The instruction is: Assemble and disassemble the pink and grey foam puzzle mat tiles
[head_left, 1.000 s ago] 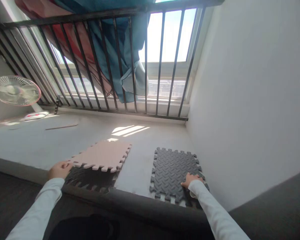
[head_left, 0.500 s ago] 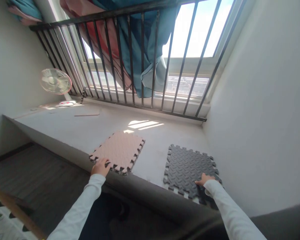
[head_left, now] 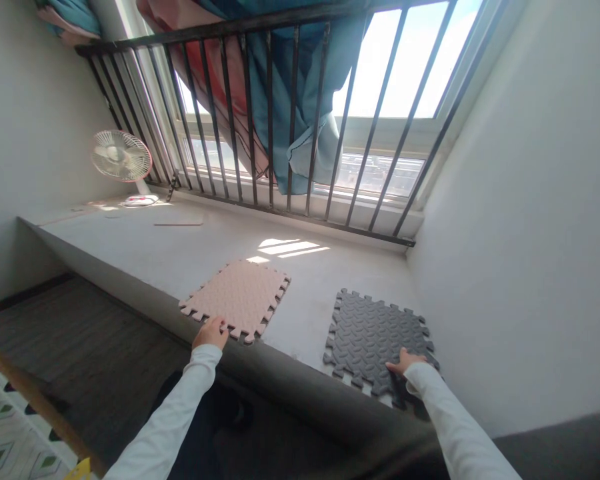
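Observation:
Two interlocking foam tiles with toothed edges lie apart on the white ledge. My left hand point(head_left: 211, 333) is at the front edge of the pink tile point(head_left: 240, 293), its fingers curled on that edge. On the right, my right hand point(head_left: 406, 361) holds the near right part of the dark grey tile point(head_left: 375, 333), thumb on top and the other fingers partly hidden. The grey tile has a raised tread pattern.
The white ledge point(head_left: 180, 247) drops off at its front edge. A fan point(head_left: 123, 157) stands at its far left, near a thin strip point(head_left: 178, 225). Black railings point(head_left: 270, 120) and curtains line the window. A wall point(head_left: 520, 233) rises at right, and a patterned surface point(head_left: 10, 433) is at lower left.
My left hand has moved slightly right along the front edge of the pink tile. The grey tile and my right hand have shifted slightly left. The view has turned a little.

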`<state>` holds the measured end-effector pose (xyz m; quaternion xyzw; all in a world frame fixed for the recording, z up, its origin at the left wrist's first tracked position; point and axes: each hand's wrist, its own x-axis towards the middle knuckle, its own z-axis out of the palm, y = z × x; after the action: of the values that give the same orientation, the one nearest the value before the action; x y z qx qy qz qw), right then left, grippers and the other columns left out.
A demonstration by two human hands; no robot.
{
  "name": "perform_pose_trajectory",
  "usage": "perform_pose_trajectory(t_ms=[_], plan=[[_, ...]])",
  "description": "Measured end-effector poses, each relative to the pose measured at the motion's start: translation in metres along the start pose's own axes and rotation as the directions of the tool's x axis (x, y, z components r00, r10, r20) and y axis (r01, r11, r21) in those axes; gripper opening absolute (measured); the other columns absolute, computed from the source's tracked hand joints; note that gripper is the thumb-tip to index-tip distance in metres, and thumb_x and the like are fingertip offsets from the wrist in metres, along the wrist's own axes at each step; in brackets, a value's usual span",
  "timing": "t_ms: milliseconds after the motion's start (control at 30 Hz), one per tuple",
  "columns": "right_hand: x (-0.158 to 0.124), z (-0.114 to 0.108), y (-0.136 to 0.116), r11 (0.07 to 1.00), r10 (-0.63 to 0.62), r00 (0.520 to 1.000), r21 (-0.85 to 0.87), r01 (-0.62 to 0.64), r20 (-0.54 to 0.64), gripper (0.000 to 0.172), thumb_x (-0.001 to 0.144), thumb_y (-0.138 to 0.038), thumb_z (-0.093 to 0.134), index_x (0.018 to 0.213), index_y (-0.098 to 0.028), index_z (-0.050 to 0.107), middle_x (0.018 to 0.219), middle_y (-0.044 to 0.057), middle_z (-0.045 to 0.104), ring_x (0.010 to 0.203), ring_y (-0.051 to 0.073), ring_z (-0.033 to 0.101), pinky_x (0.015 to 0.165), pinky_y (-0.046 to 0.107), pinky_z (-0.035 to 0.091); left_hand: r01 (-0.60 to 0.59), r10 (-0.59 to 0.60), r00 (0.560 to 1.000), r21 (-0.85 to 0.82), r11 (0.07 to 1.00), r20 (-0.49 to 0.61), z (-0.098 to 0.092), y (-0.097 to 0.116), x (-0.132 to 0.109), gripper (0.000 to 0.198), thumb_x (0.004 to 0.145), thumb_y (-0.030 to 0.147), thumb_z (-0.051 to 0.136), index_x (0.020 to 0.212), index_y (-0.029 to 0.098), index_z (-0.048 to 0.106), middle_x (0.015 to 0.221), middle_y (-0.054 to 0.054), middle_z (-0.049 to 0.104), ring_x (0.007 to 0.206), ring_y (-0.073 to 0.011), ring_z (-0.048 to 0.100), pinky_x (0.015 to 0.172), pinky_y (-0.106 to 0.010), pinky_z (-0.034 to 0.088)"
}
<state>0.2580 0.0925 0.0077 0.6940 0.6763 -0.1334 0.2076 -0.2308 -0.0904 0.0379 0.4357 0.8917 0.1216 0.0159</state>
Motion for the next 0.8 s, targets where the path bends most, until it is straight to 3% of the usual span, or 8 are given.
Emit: perform_pose_trajectory(t_ms=[100, 400, 800], plan=[[-0.008, -0.006, -0.004, 0.996, 0.07, 0.996, -0.051, -0.068, 0.054, 0.087, 0.064, -0.062, 0.051, 0.132, -0.012, 0.031, 0.128, 0.022, 0.042, 0.121, 0.037, 0.033, 0.092, 0.054, 0.031, -0.001, 0.0, 1.0, -0.031, 1.0, -0.028, 0.003, -0.001, -0.003, 0.015, 0.073, 0.02, 0.047, 0.086, 0.02, 0.055, 0.1, -0.005, 0.057, 0.081, -0.0147, 0.055, 0.072, -0.024, 0.04], [-0.021, -0.015, -0.007, 0.997, 0.06, 0.995, -0.051, -0.056, 0.075, 0.095, 0.06, -0.066, 0.051, 0.134, -0.012, 0.027, 0.13, 0.019, 0.041, 0.122, 0.038, 0.029, 0.096, 0.053, 0.028, 0.025, -0.027, 0.999, -0.053, 0.998, -0.035, 0.0, 0.001, -0.002, 0.015, 0.071, 0.02, 0.048, 0.084, 0.021, 0.055, 0.1, -0.004, 0.058, 0.083, -0.0157, 0.056, 0.068, -0.024, 0.041], [-0.024, -0.015, -0.009, 0.995, 0.079, 0.996, -0.062, -0.076, 0.052, 0.087, 0.064, -0.062, 0.05, 0.133, -0.012, 0.03, 0.127, 0.019, 0.044, 0.122, 0.036, 0.032, 0.095, 0.051, 0.027, 0.096, -0.094, 0.99, -0.009, 0.995, 0.104, -0.009, 0.002, -0.002, 0.015, 0.076, 0.031, 0.043, 0.086, 0.024, 0.053, 0.098, -0.002, 0.064, 0.078, -0.0192, 0.06, 0.062, -0.027, 0.04]])
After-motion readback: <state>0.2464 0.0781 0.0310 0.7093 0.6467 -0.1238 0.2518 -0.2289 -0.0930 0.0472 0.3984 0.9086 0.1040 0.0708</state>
